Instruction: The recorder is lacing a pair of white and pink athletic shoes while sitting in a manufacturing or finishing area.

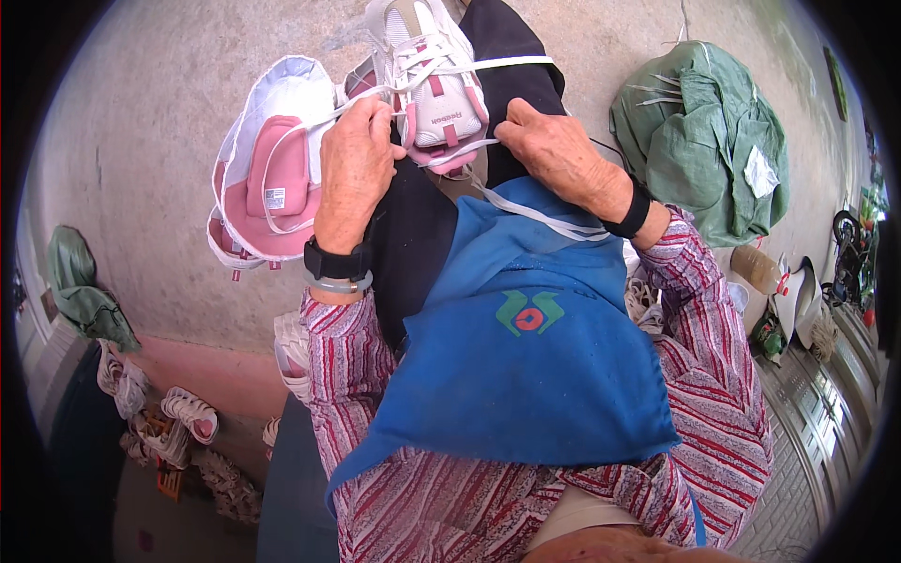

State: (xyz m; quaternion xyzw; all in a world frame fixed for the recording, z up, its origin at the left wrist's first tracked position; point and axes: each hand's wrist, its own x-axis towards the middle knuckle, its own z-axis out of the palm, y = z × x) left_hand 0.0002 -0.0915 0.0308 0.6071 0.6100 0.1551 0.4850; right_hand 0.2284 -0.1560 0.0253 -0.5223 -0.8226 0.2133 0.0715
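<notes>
A white, beige and pink sneaker (445, 101) rests at my lap between my dark trouser legs, its tongue end toward me. White shoelace (459, 154) runs across the sneaker's collar into the pinched fingers of my right hand (554, 145). At the sneaker's left side, my left hand (358, 155) has its fingers closed on the lace too; the exact grip is partly hidden. Another length of lace stretches right from the eyelets over my thigh. A loose lace end lies on my blue apron (526, 375). Left of my left hand are white and pink shoe uppers (272, 188), with a lace trailing over them.
Right of my leg on the concrete floor (169, 169) stands a bulging green sack (699, 141). A bottle of brownish liquid (756, 269) lies below it. Several shoes (190, 415) lie at the lower left, near another green bundle (83, 286).
</notes>
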